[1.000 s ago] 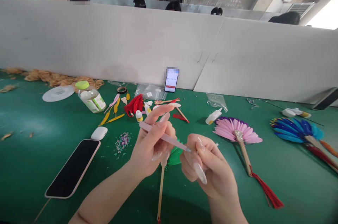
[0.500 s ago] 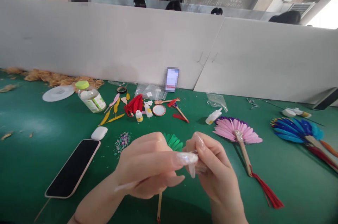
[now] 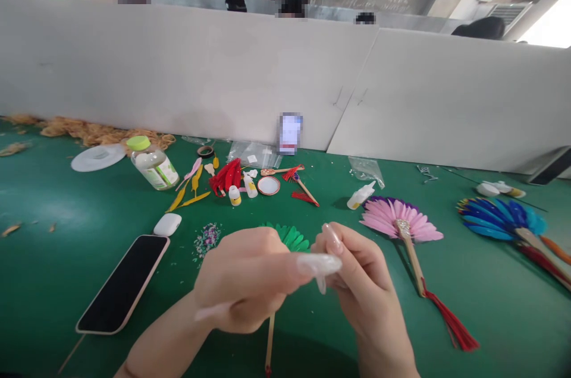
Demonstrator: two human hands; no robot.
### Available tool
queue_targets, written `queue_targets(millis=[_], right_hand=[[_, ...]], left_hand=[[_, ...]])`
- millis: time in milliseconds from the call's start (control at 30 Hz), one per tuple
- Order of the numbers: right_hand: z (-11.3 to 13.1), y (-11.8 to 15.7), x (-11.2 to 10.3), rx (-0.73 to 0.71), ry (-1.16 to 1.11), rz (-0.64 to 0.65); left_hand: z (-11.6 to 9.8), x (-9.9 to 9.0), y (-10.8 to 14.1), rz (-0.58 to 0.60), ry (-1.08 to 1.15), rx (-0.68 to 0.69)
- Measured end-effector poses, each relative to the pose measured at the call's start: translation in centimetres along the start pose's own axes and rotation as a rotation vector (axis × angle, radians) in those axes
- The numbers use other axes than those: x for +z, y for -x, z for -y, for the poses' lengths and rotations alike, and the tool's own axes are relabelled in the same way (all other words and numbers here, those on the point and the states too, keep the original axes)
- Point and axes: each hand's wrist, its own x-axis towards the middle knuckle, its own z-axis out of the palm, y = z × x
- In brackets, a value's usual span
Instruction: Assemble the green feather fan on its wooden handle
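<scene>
My left hand (image 3: 243, 280) and my right hand (image 3: 363, 277) meet above the middle of the table, fingers curled in a close pinch. Whatever lies between their tips is too small or too hidden to name. A pale pinkish sliver shows under the left fingers; whether it is a long nail or a held piece I cannot tell. Behind and below the hands lies a green feather fan (image 3: 292, 238), its wooden handle coming out beneath the left hand. To the right of my right hand rests a pink and purple feather fan (image 3: 399, 220) with a red tassel.
Left are a black-screened phone (image 3: 125, 283), an earbud case (image 3: 168, 224), a jar (image 3: 156, 167) and scattered tiny gems (image 3: 207, 241). Red feathers (image 3: 228, 176) and small glue bottles (image 3: 250, 185) sit further back. Another glue bottle (image 3: 360, 195) and a blue fan (image 3: 499, 220) lie right.
My left fingertips have shifted slightly right and now overlap the right hand's fingertips. More of the green fan shows between the hands. The items on the table stay put.
</scene>
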Motion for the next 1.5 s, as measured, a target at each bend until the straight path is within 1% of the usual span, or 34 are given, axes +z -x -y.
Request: queue_targets(millis=[33,67,100,167,233,333,433,500,533,600,633,733,833,900,967,1033,1067,1133,1267,1333,1433,1500], right_hand=[[-0.1,0.0,0.0,0.012,-0.012,0.019],[-0.3,0.0,0.0,0.019,-0.030,0.039],[-0.5,0.0,-0.1,0.019,-0.054,0.056],[-1.1,0.0,-0.1,0.019,-0.113,0.079],[-1.5,0.0,-0.2,0.027,-0.172,0.099],[-1.8,-0.1,-0.1,0.040,-0.247,0.140],[-1.6,-0.3,0.1,0.049,-0.349,0.180],[-1.3,-0.5,0.2,0.065,-0.399,0.186],[-1.2,-0.6,0.3,0.068,-0.409,0.181],[-1.1,-0.7,0.2,0.065,-0.418,0.164],[-1.0,-0.7,0.1,0.061,-0.420,0.155],[-1.2,-0.7,-0.1,0.053,-0.392,0.138],[-1.3,-0.7,-0.2,0.031,-0.279,0.079],[-1.3,-0.9,-0.1,-0.003,-0.161,0.008],[-1.3,-1.3,-0.1,-0.063,-0.006,-0.095],[-1.3,-1.7,-0.2,-0.121,0.168,-0.185],[-1.4,-1.9,-0.3,-0.134,0.241,-0.203],[-1.6,-2.2,-0.5,-0.140,0.331,-0.193],[-2.0,-2.5,-0.8,-0.136,0.328,-0.096],[-2.3,-2.8,-0.9,-0.115,0.314,-0.056],[-2.9,-3.5,-1.2,-0.083,0.237,-0.058],[-3.6,-4.2,-1.5,-0.048,0.123,-0.059]], left_hand=[[0.3,0.1,0.0,0.006,0.037,0.070],[0.6,0.2,-0.1,-0.027,0.089,0.079],[0.8,0.3,-0.3,-0.029,0.162,0.051],[0.9,0.7,-0.6,-0.071,0.329,-0.125],[0.9,1.2,-0.8,-0.083,0.492,-0.322],[0.8,1.8,-1.1,-0.110,0.671,-0.572],[0.6,2.2,-1.3,-0.125,0.787,-0.747],[0.5,2.2,-1.5,-0.121,0.830,-0.806],[0.4,2.1,-1.6,-0.120,0.836,-0.814],[0.5,1.9,-1.7,-0.128,0.816,-0.785],[0.7,1.8,-1.7,-0.139,0.791,-0.747],[1.1,1.6,-1.5,-0.185,0.670,-0.548],[1.3,1.4,-1.1,-0.237,0.495,-0.326],[1.2,1.2,-1.0,-0.253,0.356,-0.251],[1.1,1.0,-1.1,-0.227,0.252,-0.238],[0.9,0.9,-1.4,-0.138,0.197,-0.274],[0.9,0.8,-1.5,-0.083,0.176,-0.296],[1.0,0.7,-1.5,-0.009,0.119,-0.310],[1.4,0.8,-1.1,0.038,-0.010,-0.245],[1.6,0.8,-1.2,0.068,-0.061,-0.235],[2.0,0.7,-2.1,0.116,-0.107,-0.233],[2.3,0.3,-2.7,0.118,-0.150,-0.229]])
